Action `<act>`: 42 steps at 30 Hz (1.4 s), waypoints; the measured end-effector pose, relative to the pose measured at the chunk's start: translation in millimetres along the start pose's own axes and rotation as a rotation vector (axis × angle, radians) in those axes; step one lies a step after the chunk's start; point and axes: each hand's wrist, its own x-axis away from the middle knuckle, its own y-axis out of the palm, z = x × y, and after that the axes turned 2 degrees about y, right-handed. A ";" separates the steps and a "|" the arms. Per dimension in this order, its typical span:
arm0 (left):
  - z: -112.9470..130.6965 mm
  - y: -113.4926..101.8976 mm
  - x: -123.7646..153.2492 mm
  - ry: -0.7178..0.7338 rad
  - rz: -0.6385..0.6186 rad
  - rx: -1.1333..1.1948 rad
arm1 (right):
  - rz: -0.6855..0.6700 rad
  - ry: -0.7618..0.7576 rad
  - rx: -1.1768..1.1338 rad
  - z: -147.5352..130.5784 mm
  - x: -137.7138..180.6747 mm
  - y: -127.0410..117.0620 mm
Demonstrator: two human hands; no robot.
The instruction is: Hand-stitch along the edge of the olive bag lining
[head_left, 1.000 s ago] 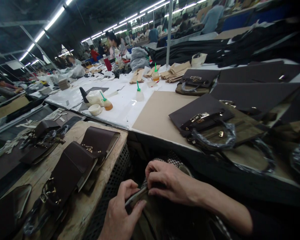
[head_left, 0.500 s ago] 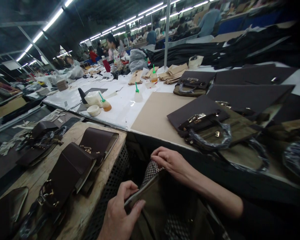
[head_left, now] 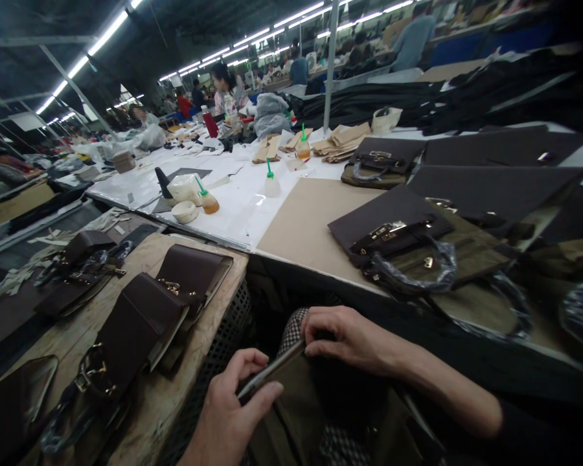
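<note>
On my lap lies an olive-green bag piece (head_left: 291, 401) with a checked lining showing at its far corner. My left hand (head_left: 233, 408) pinches its near-left edge between thumb and fingers. My right hand (head_left: 344, 336) grips the far edge of the same piece, fingers curled over it, close to the front edge of the long work table (head_left: 301, 226). The lower part of the piece is dark and hard to make out.
Several dark brown bag flaps with gold clasps (head_left: 140, 323) lie on a wooden bench at left. Finished dark bags with wrapped handles (head_left: 403, 246) sit on the table at right. Glue bottles (head_left: 208, 202) and a small bowl (head_left: 184, 211) stand further back. Other people work in the distance.
My right hand slid away along the piece's far edge, lifting it open, then came back down and nearer. My left hand kept its pinch in place.
</note>
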 end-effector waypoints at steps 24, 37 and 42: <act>-6.2 -6.7 -15.4 -0.062 -0.082 0.072 | 0.025 0.172 0.103 -19.7 -7.5 14.1; -2.8 -26.6 -20.3 0.093 -0.183 -0.272 | -0.221 -0.063 0.194 -5.5 -12.3 12.3; -2.7 -40.6 -27.8 -0.113 -0.404 -0.042 | -0.231 -0.071 0.183 -5.4 -10.4 11.2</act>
